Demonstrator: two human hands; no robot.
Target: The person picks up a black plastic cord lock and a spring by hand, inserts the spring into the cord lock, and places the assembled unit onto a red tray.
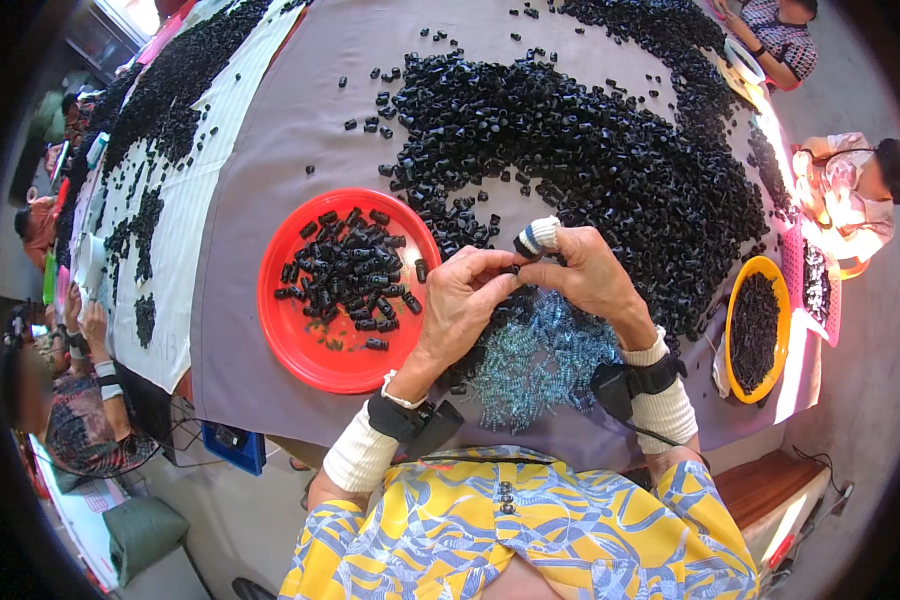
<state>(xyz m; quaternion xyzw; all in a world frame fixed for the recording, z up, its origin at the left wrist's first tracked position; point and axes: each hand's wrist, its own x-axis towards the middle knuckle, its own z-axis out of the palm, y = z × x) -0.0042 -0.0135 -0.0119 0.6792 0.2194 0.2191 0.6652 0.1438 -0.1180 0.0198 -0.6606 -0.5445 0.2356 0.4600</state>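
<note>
My left hand (460, 308) and my right hand (592, 275) meet over the near part of the table, thumbs and forefingers pinched together. Between their fingertips is a small black plastic piece (511, 268), mostly covered by the fingers. A striped knit cover sits on a finger of my right hand. Just below the hands lies a heap of small bluish coil springs (545, 365). To the left of my left hand, a round red tray (288, 352) holds several small black cylindrical parts (350, 265). A large pile of small black plastic parts (570, 140) spreads beyond my hands.
A yellow bowl (786, 318) of thin black parts stands at the right edge, beside a pink basket (792, 262). More black parts cover a white cloth (185, 270) at the left. Other people sit along both sides. A blue bin (233, 448) is below the table's left front edge.
</note>
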